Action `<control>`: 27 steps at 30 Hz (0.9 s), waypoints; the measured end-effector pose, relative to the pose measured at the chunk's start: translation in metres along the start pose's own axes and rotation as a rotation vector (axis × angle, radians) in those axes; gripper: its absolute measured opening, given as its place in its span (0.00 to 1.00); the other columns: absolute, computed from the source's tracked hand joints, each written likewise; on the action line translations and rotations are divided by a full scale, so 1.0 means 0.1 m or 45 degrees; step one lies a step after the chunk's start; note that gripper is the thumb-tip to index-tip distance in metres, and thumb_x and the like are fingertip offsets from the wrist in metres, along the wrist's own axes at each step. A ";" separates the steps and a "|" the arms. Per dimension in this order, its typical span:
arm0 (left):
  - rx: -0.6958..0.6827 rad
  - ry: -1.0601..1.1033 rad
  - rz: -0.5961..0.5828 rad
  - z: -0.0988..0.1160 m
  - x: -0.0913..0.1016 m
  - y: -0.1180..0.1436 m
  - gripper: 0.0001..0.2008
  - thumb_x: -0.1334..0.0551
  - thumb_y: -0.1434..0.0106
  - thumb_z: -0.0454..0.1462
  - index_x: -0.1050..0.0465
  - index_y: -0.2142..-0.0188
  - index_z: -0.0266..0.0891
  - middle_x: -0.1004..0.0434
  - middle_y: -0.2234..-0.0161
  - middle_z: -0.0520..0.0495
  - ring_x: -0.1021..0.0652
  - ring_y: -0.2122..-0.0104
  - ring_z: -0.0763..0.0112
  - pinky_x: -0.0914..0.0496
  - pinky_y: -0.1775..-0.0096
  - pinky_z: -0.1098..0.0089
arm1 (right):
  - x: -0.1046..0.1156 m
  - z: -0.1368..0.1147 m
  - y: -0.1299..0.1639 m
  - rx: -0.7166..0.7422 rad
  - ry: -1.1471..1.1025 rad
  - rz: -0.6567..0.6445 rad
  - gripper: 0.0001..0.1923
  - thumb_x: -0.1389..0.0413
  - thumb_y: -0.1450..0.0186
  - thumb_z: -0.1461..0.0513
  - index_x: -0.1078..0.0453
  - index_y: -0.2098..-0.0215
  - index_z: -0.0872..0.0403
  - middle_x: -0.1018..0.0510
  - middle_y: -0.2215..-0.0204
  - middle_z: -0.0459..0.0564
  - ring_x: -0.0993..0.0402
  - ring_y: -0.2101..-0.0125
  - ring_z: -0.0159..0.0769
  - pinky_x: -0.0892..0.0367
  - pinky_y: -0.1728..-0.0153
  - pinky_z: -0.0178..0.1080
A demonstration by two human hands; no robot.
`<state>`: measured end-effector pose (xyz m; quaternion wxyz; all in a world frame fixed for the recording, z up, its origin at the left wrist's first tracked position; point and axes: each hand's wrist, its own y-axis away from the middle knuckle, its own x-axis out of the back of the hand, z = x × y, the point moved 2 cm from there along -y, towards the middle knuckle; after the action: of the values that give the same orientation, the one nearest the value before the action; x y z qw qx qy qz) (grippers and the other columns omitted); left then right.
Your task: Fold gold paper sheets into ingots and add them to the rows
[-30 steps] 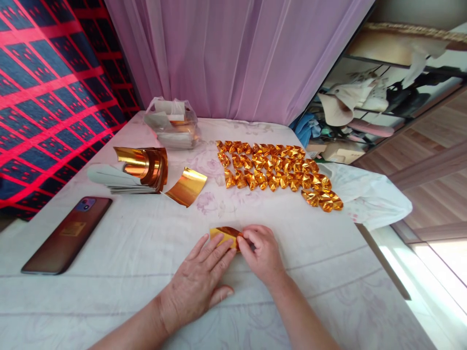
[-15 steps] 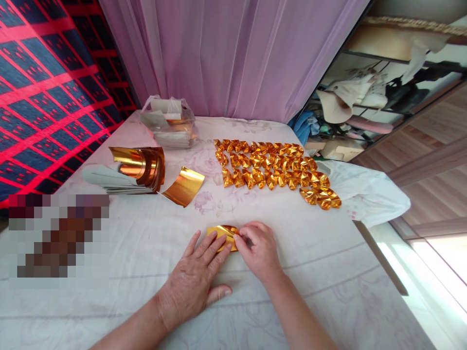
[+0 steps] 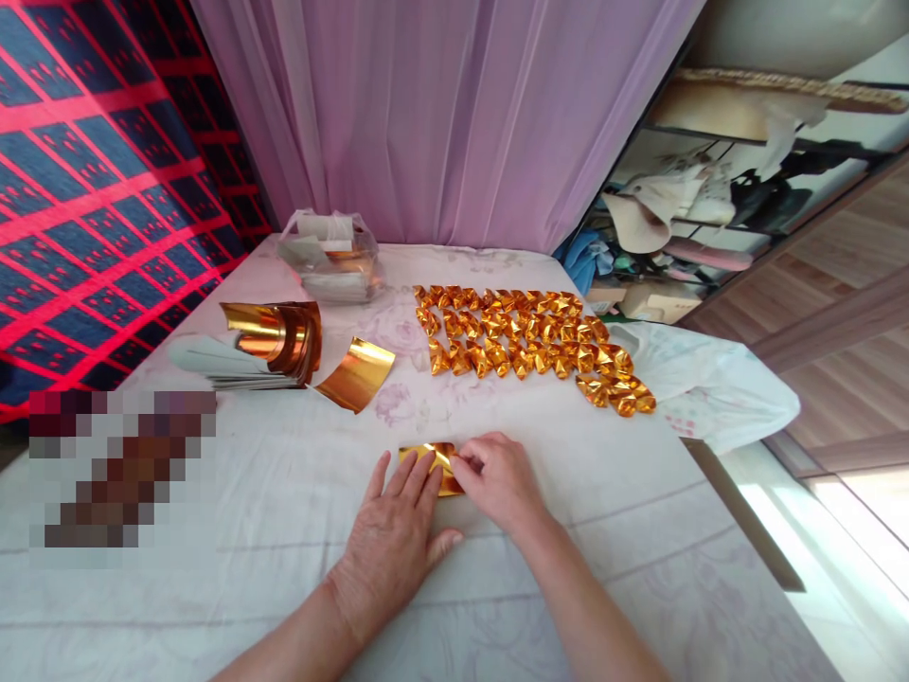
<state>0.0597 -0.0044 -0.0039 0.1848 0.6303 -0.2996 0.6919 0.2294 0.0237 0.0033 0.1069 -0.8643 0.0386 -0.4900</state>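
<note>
— What lies under the hands?
— A gold foil sheet (image 3: 435, 461), partly folded, on the white cloth (image 3: 284, 511) near the table's front edge, about midway across.

— How is the left hand placed?
— The left hand (image 3: 398, 540) lies palm down, fingers spread and nearly flat, its fingertips pressing the foil's near edge. It pins the sheet and grips nothing. The forearm enters from the lower left.

— And the right?
— The right hand (image 3: 501, 478) is curled, thumb and forefinger pinched on the foil's right end. The forearm comes in from the lower right, so the two arms meet at the sheet.

— What surrounds it?
— Beyond the hands, rows of folded gold pieces (image 3: 529, 346) lie close together. To the left, a loose curved sheet (image 3: 357, 374) sits just beside a curling foil stack (image 3: 262, 346). A clear bag (image 3: 330, 256) stands behind that, by the pink curtain (image 3: 440, 114). A blurred patch (image 3: 120, 469) covers something at far left.
</note>
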 end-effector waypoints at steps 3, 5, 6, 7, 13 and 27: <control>-0.006 -0.018 0.015 0.00 -0.07 0.04 0.33 0.50 0.32 0.58 0.32 0.39 0.39 0.30 0.39 0.41 0.32 0.39 0.53 0.45 0.36 0.50 | -0.02 0.00 0.01 0.046 0.032 0.067 0.12 0.42 0.40 0.65 0.31 0.81 0.51 0.27 0.83 0.43 0.31 0.73 0.34 0.45 0.68 0.37; -0.013 -0.025 0.014 0.00 -0.10 0.07 0.33 0.48 0.32 0.57 0.35 0.37 0.39 0.33 0.37 0.41 0.33 0.37 0.53 0.45 0.36 0.50 | -0.05 0.01 0.04 0.073 0.029 0.160 0.11 0.42 0.39 0.64 0.31 0.80 0.52 0.26 0.81 0.44 0.29 0.69 0.36 0.45 0.64 0.38; -0.020 -0.030 0.014 0.00 -0.10 0.08 0.33 0.47 0.32 0.56 0.37 0.36 0.38 0.35 0.36 0.41 0.34 0.37 0.53 0.46 0.36 0.49 | -0.07 0.01 0.06 0.081 0.020 0.194 0.12 0.43 0.39 0.64 0.32 0.80 0.52 0.26 0.81 0.44 0.29 0.68 0.37 0.45 0.63 0.39; -0.026 -0.034 0.012 0.00 -0.11 0.09 0.34 0.45 0.33 0.55 0.38 0.36 0.38 0.37 0.35 0.41 0.35 0.36 0.52 0.46 0.36 0.49 | -0.08 0.01 0.08 0.096 0.007 0.197 0.12 0.43 0.39 0.64 0.32 0.80 0.52 0.26 0.81 0.44 0.29 0.68 0.37 0.45 0.63 0.39; -0.028 -0.013 -0.013 0.01 -0.09 0.09 0.35 0.42 0.35 0.53 0.41 0.34 0.39 0.40 0.33 0.40 0.38 0.35 0.49 0.46 0.36 0.47 | -0.08 0.02 0.07 0.130 0.002 0.197 0.12 0.44 0.39 0.65 0.34 0.80 0.52 0.27 0.82 0.44 0.31 0.69 0.36 0.46 0.63 0.40; -0.003 0.050 0.015 0.00 0.01 0.06 0.33 0.51 0.31 0.57 0.41 0.34 0.41 0.37 0.34 0.45 0.40 0.34 0.56 0.62 0.33 0.50 | -0.08 0.01 0.07 0.117 0.028 0.208 0.15 0.44 0.36 0.64 0.36 0.81 0.52 0.28 0.82 0.43 0.31 0.70 0.36 0.45 0.63 0.40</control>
<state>0.0555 -0.0087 -0.0039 0.1872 0.6146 -0.3003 0.7050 0.2266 0.0183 -0.0059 0.1855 -0.8470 0.0876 -0.4904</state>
